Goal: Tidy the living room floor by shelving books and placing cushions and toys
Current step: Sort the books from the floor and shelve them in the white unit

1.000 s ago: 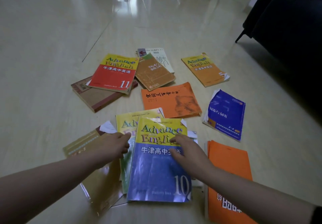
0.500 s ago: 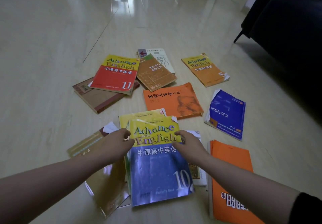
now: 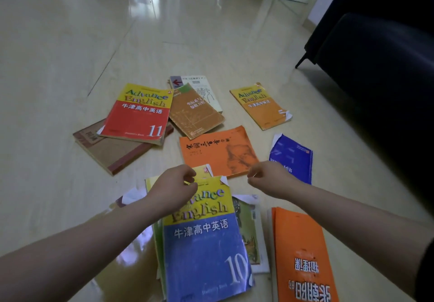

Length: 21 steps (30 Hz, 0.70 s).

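Twelve books on the floor [image 3: 58, 66], best count: three titled Advance English (red book [image 3: 136, 118], amber book [image 3: 260, 109], blue book [image 3: 206, 250]), two orange (mid orange book [image 3: 218, 153], near orange book [image 3: 303, 250]), two brown (big brown book [image 3: 112, 153], small brown book [image 3: 195, 113]), one white book [image 3: 206, 90], one indigo book [image 3: 293, 160], plus green-yellow book [image 3: 159, 245], tan book [image 3: 133, 271] and picture book [image 3: 249, 231], each partly under the blue one. The near orange one may be two stacked, can't tell. Two hands, left hand [image 3: 173, 191] and right hand [image 3: 270, 179]; one dark sofa [image 3: 375, 66].
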Each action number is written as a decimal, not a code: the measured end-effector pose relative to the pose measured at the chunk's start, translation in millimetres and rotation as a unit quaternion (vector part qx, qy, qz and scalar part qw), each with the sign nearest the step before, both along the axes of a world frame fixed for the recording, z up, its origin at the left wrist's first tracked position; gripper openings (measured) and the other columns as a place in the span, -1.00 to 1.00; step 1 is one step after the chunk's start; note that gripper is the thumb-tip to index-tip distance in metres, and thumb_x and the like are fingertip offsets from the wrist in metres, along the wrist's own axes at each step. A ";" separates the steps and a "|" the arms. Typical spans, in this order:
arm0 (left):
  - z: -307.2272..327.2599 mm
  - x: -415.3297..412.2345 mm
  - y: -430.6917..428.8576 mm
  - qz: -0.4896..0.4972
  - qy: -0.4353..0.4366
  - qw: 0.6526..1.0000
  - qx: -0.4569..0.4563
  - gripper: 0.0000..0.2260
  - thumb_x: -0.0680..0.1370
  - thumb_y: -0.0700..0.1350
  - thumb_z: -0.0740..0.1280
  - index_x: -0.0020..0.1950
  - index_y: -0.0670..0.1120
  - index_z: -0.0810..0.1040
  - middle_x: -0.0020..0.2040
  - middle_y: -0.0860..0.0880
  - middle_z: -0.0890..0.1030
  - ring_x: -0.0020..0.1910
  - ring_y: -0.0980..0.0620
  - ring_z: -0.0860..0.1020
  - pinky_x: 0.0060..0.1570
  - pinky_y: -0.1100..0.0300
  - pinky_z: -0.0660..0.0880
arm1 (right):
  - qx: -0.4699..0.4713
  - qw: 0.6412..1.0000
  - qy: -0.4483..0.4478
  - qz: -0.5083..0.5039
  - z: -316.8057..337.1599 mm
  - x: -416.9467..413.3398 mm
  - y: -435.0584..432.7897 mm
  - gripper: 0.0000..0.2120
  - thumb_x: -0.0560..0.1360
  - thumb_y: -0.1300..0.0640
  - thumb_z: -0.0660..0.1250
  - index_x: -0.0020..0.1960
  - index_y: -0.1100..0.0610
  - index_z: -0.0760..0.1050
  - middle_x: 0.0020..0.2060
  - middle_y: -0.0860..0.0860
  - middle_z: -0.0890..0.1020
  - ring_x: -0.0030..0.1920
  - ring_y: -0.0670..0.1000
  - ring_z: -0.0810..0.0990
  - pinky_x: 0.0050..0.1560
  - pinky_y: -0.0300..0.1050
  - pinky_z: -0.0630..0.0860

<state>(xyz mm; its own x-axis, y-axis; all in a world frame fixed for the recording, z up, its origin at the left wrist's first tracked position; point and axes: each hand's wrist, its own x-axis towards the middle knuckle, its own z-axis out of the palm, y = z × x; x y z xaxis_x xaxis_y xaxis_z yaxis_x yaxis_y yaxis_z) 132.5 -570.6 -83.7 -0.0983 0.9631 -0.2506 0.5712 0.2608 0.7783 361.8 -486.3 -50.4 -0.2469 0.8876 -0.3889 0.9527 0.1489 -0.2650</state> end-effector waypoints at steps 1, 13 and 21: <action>0.6 1.4 8.1 -0.003 -0.002 1.000 0.001 -0.74 0.54 -0.16 0.28 0.23 -0.11 0.51 0.11 -0.03 0.59 -0.02 -0.03 0.59 -0.20 0.16 0.50 | 0.010 1.000 0.005 -0.013 -4.3 6.4 8.8 -0.78 0.51 0.10 0.29 0.08 0.15 0.60 0.02 0.05 0.65 0.02 0.04 0.60 0.05 -0.02 0.56; -28.2 18.4 99.1 0.016 0.015 1.000 0.017 -0.81 0.56 -0.14 0.29 0.16 -0.07 0.55 0.00 0.03 0.59 -0.11 0.12 0.55 -0.26 0.36 0.39 | 0.142 0.985 0.001 -0.099 -81.1 34.0 153.0 -0.60 0.57 0.05 0.25 0.37 0.17 0.40 0.28 0.14 0.49 0.21 0.14 0.50 0.08 -0.03 0.47; -50.1 29.6 141.6 0.008 0.013 1.000 0.015 -0.84 0.55 -0.15 0.29 0.10 0.02 0.53 -0.03 0.10 0.59 -0.13 0.19 0.57 -0.39 0.47 0.43 | 0.078 0.989 0.025 -0.125 -127.2 39.6 242.4 -0.30 0.52 -0.06 0.33 0.53 0.10 0.09 0.53 0.17 0.04 0.45 0.24 0.23 0.35 0.07 0.29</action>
<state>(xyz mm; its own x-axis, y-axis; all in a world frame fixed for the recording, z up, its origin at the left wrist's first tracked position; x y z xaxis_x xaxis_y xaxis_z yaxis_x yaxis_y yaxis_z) 162.1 -429.0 -133.8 -0.1195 0.9684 -0.2188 0.5882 0.2466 0.7702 401.3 -243.9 -177.6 -0.0274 0.9716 -0.2351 0.9510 -0.0471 -0.3056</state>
